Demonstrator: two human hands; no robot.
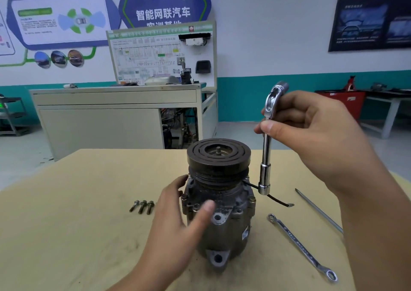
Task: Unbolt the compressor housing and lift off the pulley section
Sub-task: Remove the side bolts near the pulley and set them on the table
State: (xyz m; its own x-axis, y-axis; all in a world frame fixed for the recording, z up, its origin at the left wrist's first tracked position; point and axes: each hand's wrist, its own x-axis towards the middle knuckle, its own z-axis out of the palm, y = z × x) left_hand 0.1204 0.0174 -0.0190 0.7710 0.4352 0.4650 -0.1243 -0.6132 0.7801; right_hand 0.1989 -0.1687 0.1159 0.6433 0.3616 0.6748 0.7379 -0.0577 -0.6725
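- A compressor (219,204) stands on end near the middle of the pale desk (77,213), its dark grooved pulley (219,157) on top and its grey housing (222,230) below.
- The person's left hand (178,219) grips the housing from the left. The thumb lies across the front face, and the fingers (181,180) curl round the far side just under the pulley.
- The right hand (315,135) holds a chrome socket wrench (265,155) upright beside the compressor's right flank. Its fingers (270,127) pinch the shaft just below the bent upper end.
- The wrench's lower socket sits level with the housing's top flange and in front of a black wire (278,199) that runs from the compressor toward the right edge. Whether it is seated on a bolt cannot be told.
- Three loose bolts (142,206) lie side by side on the desk, just left of the left hand.
- A ring spanner (300,246) lies at a slant on the desk, right of the compressor and apart from it.
- A thin metal rod (318,210) lies closer to the right edge, partly hidden by the right forearm.
- Beyond the far edge stands a grey cabinet (111,117) with a wiring-diagram board (160,55) on it, against a white and teal wall.
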